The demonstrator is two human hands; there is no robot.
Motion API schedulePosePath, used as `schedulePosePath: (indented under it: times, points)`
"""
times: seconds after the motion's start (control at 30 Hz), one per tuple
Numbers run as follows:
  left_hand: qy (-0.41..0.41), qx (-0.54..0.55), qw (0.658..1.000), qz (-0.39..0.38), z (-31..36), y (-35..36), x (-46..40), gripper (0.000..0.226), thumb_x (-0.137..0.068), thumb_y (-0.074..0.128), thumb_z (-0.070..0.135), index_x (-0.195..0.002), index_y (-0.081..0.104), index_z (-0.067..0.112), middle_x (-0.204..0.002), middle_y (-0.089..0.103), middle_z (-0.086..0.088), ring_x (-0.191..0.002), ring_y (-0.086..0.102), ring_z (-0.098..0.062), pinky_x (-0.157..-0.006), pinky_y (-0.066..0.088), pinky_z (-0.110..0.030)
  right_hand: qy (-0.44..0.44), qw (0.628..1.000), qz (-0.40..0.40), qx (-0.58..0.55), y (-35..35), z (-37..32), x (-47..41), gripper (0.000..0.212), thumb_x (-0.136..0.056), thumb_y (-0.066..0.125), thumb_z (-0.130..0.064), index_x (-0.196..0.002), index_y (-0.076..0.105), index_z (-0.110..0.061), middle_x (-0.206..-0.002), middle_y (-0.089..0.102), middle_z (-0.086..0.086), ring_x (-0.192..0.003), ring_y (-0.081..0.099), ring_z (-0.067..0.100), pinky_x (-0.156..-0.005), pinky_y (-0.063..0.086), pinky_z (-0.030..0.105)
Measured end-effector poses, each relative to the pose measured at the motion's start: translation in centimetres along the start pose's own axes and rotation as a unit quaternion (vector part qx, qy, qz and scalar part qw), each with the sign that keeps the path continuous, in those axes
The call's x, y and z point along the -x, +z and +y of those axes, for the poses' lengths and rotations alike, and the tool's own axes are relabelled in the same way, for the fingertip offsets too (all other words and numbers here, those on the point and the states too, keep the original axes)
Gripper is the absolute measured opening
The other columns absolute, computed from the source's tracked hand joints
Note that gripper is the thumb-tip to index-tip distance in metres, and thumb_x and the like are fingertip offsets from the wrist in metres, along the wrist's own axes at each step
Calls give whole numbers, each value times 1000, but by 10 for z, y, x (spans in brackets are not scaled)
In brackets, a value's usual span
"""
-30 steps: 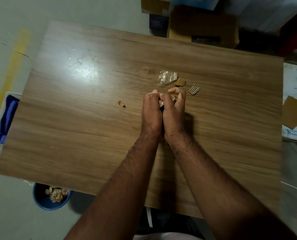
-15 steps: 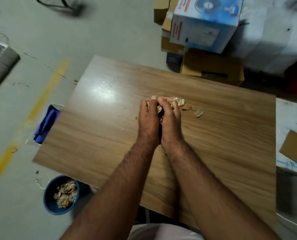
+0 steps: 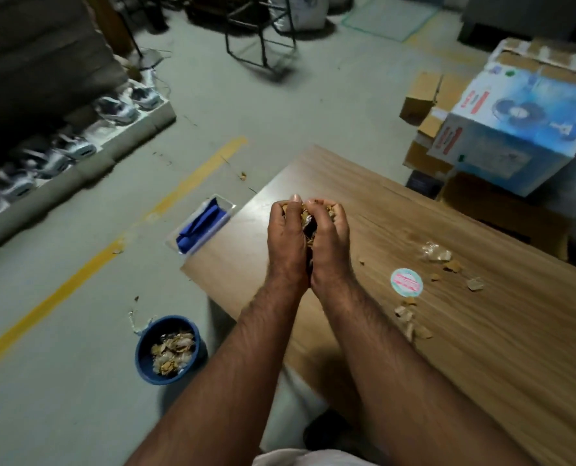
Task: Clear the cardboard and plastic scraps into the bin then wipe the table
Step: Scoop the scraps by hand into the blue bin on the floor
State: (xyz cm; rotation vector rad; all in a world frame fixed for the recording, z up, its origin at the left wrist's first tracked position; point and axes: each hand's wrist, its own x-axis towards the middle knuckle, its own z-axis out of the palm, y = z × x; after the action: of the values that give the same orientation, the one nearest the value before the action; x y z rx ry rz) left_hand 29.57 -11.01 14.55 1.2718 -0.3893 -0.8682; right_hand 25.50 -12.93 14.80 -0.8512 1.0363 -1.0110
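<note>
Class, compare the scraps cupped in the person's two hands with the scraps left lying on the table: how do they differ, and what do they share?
The cupped scraps are bunched in one clump; the table scraps lie scattered apart. The cupped scraps are lifted off the wood, pressed between the left hand and right hand; the table scraps rest flat on the table, untouched. The cupped ones are mostly hidden; the table ones show fully. Both mix tan cardboard bits with clear plastic.

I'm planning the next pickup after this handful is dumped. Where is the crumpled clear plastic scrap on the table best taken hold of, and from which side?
Pinch the crumpled clear plastic scrap from straight above, on its raised creased middle. It is puffed up off the table, so folds offer grip, while its edges lie thin. A cardboard scrap crowds its near right side.
</note>
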Motion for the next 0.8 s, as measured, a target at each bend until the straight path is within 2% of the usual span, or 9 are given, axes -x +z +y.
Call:
schedulePosePath:
  times: [0.1, 0.17, 0.27, 0.33, 0.4, 0.47, 0.57, 0.7, 0.8]
  points:
    - [21, 40, 998, 51, 28, -56, 3, 23, -109, 51, 34, -94, 56, 17, -88, 61, -2, -86, 62, -20, -76, 54, -35, 2, 998, -64, 23, 53, 14, 29, 31, -82, 67, -44, -104, 67, -23, -105, 75, 8, -100, 74, 32, -92, 60, 57]
    - [34, 60, 994, 84, 44, -96, 7, 23, -106, 54, 36, -97, 58, 15, -89, 65, -3, -88, 64, -21, -81, 55, -40, 11, 995, -99, 31, 88, 27, 52, 30, -82, 67, -42, -104, 66, -22, -105, 75, 10, -100, 74, 33, -92, 61, 56]
    - [55, 75, 986, 135, 66, -162, 15, 32, -102, 58, 44, -109, 63, 13, -111, 73, -15, -104, 72, -33, -96, 58, -51, 26, 987, -150, 44, 141, 48, 91, 30, -80, 68, -42, -103, 66, -23, -106, 75, 10, -100, 74, 32, -92, 61, 54]
    - [81, 64, 978, 179, 81, -210, 24, 27, -99, 59, 49, -97, 64, 22, -108, 73, -12, -98, 73, -28, -88, 61, -44, 37, 978, -197, 53, 178, 65, 118, 32, -82, 67, -40, -108, 66, -20, -107, 75, 10, -98, 75, 28, -90, 62, 48]
    - [103, 63, 965, 232, 98, -259, 36, 24, -100, 57, 47, -84, 61, 29, -87, 69, -1, -84, 67, -20, -79, 56, -39, 45, 968, -240, 64, 217, 83, 147, 32, -90, 66, -31, -114, 64, -12, -102, 74, 11, -91, 73, 24, -86, 60, 42]
    - [116, 64, 950, 284, 113, -306, 49, 24, -91, 59, 53, -78, 61, 32, -80, 65, 4, -81, 64, -19, -80, 53, -40, 48, 955, -281, 78, 255, 103, 176, 27, -92, 67, -28, -113, 65, -11, -97, 75, 9, -90, 74, 25, -87, 59, 43]
    - [126, 76, 925, 350, 126, -368, 62, 25, -86, 60, 56, -80, 62, 32, -82, 66, 3, -84, 64, -20, -82, 54, -42, 66, 929, -346, 112, 301, 133, 214, 29, -81, 67, -39, -103, 67, -19, -99, 76, 8, -97, 74, 31, -89, 60, 48]
    - [115, 87, 899, 414, 123, -430, 65, 24, -91, 56, 52, -80, 59, 31, -83, 66, 1, -83, 66, -21, -81, 55, -42, 99, 898, -400, 152, 342, 173, 239, 31, -82, 67, -42, -103, 66, -18, -103, 76, 13, -102, 73, 37, -92, 59, 55]
    - [94, 121, 882, 447, 99, -465, 49, 25, -95, 56, 46, -85, 56, 23, -82, 63, -2, -81, 63, -21, -78, 53, -39, 138, 884, -411, 173, 360, 215, 232, 30, -83, 67, -40, -104, 66, -19, -103, 75, 11, -100, 74, 32, -90, 60, 50]
